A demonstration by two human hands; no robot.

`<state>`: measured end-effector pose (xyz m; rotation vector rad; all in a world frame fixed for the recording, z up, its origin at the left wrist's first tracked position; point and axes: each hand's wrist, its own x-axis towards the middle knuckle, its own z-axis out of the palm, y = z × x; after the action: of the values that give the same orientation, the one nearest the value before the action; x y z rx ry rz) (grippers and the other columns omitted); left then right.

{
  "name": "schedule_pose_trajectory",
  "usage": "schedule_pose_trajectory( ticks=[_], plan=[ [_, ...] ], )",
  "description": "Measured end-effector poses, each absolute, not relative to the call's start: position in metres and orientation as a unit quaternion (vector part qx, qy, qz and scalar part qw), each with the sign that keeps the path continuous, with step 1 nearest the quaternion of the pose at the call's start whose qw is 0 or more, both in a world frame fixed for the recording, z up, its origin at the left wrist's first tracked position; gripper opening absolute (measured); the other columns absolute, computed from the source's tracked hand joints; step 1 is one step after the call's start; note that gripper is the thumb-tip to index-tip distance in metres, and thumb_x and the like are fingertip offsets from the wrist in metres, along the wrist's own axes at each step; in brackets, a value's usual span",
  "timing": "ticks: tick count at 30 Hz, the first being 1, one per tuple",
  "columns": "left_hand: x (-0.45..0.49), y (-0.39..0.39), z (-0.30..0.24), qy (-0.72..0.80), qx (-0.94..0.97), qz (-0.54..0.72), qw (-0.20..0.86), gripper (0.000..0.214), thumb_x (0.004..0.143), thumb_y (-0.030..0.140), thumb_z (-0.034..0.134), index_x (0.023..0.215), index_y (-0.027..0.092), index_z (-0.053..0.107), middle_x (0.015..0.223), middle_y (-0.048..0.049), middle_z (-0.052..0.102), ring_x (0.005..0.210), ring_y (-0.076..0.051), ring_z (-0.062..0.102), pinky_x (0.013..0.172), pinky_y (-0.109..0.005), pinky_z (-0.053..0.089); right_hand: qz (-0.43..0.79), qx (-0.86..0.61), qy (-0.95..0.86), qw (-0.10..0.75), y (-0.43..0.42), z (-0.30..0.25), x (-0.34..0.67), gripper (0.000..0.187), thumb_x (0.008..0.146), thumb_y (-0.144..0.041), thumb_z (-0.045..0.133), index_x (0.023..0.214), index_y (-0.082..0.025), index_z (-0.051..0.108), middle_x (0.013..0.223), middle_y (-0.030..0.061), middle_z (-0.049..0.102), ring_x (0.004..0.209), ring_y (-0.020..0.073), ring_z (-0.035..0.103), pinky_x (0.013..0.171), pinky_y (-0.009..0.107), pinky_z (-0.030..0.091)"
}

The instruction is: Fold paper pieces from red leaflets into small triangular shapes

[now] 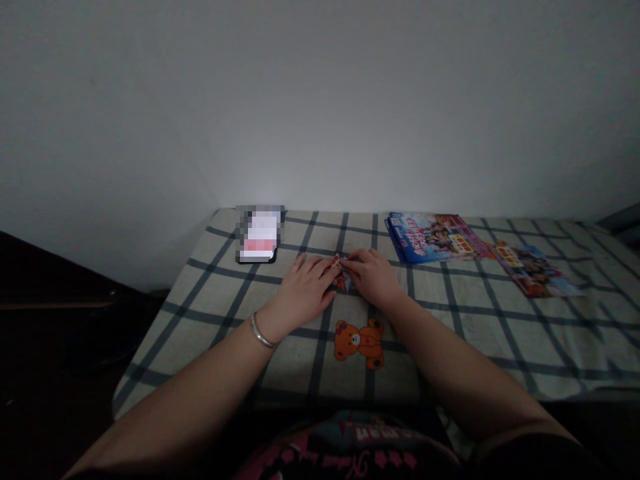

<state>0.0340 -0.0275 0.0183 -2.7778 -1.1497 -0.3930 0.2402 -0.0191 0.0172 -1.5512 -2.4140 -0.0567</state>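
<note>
Frame centre: left hand (311, 285), fingers loosely extended, pressing small folded flyer (343, 283), apparently steadying it; right hand (374, 279), nearly closed, pinching its edge. Flyer stack (433, 239) lying right, clear of hands.

Your small printed paper pc (343, 283) sits just below ctr of frame, a touch right of mid. Looks folded, w/ a pointed tip twd top of pic. Print you can see: red/orange + white, some dk blue. Sides partly covered, so you can't tell full outline.
</note>
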Motion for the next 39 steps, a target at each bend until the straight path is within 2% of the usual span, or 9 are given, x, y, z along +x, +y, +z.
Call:
schedule_pose_trajectory(
  ticks=[11,18,25,34,37,39],
  plan=[
    [0.032,-0.027,0.024,-0.390,-0.911,-0.124,0.050,0.042,0.093,0.029,0.057,0.134,0.022,0.054,0.135,-0.0065,0.060,0.126,-0.028,0.052,0.113,-0.056,0.028,-0.018,-0.555,-0.825,0.109,-0.021,0.023,0.237,0.032,0.096,-0.025,0.050,0.121,-0.029,0.070,0.118,0.0084,0.067,0.101,0.0266,0.057,0.087,0.039,0.046],
    [0.029,-0.029,0.038,-0.409,-0.903,-0.119,0.055,0.024,0.094,0.028,0.055,0.113,0.021,0.068,0.118,-0.0057,0.070,0.112,-0.027,0.061,0.113,-0.057,0.027,-0.022,-0.553,-0.824,0.118,-0.022,0.021,0.237,0.032,0.096,-0.024,0.051,0.121,-0.028,0.070,0.119,0.0073,0.066,0.101,0.0265,0.057,0.087,0.039,0.046],
    [0.030,-0.035,0.042,-0.424,-0.894,-0.124,0.074,0.024,0.094,0.026,0.051,0.102,0.018,0.072,0.105,-0.0078,0.073,0.099,-0.028,0.065,0.109,-0.059,0.030,-0.024,-0.554,-0.824,0.118,-0.023,0.023,0.237,0.030,0.096,-0.027,0.052,0.120,-0.029,0.070,0.118,0.0070,0.067,0.100,0.0258,0.057,0.087,0.038,0.046],
    [0.029,-0.035,0.043,-0.425,-0.894,-0.115,0.083,0.020,0.089,0.019,0.053,0.094,0.016,0.073,0.099,-0.0082,0.074,0.092,-0.026,0.067,0.107,-0.054,0.032,-0.022,-0.558,-0.822,0.112,-0.022,0.021,0.237,0.031,0.096,-0.026,0.051,0.121,-0.030,0.070,0.119,0.0073,0.066,0.101,0.0255,0.056,0.085,0.038,0.047],
    [0.029,-0.033,0.043,-0.442,-0.886,-0.100,0.098,0.023,0.091,0.022,0.051,0.089,0.015,0.072,0.091,-0.0094,0.073,0.088,-0.026,0.067,0.105,-0.052,0.036,-0.022,-0.557,-0.822,0.116,-0.021,0.021,0.237,0.031,0.096,-0.027,0.051,0.120,-0.030,0.070,0.119,0.0067,0.066,0.100,0.0254,0.056,0.085,0.038,0.047],
    [0.029,-0.030,0.040,-0.448,-0.883,-0.096,0.098,0.025,0.094,0.024,0.049,0.093,0.013,0.071,0.090,-0.0103,0.072,0.089,-0.026,0.066,0.102,-0.049,0.040,-0.024,-0.553,-0.824,0.121,-0.021,0.020,0.238,0.031,0.096,-0.026,0.051,0.120,-0.030,0.070,0.119,0.0067,0.066,0.100,0.0256,0.056,0.086,0.038,0.047]
  ],
)
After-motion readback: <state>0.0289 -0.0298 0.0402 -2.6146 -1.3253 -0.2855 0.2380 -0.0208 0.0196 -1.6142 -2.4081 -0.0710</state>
